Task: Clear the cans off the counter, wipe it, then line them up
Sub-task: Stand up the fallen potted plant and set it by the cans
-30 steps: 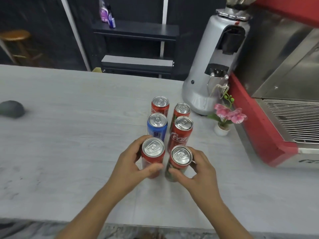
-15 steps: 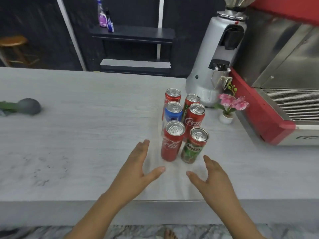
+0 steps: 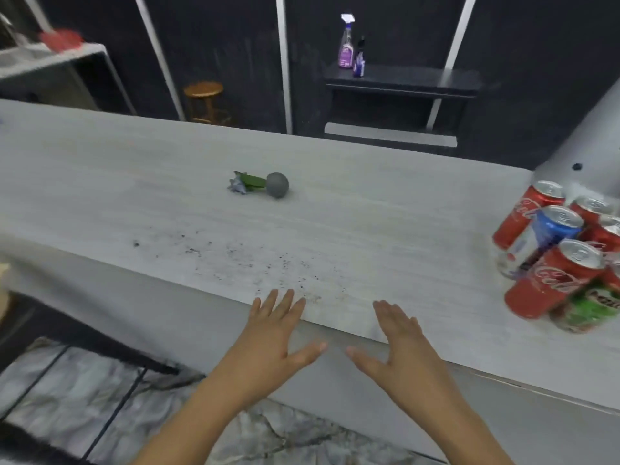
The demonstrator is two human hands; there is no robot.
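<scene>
Several cans stand bunched at the right edge of the view on the pale counter: a red cola can in front, a blue can behind it, another red can further back, and a green can partly cut off. My left hand and my right hand hover open over the counter's near edge, fingers spread, well left of the cans and holding nothing. Dark crumbs speckle the counter ahead of my hands.
A small grey pot with a toppled green plant lies mid-counter. The silver grinder base rises behind the cans. Beyond the counter are a black shelf with spray bottles and a wooden stool.
Both hands let go of the two front cans and drew back to the counter's edge. My view swung left, so the cans now sit at the far right.
</scene>
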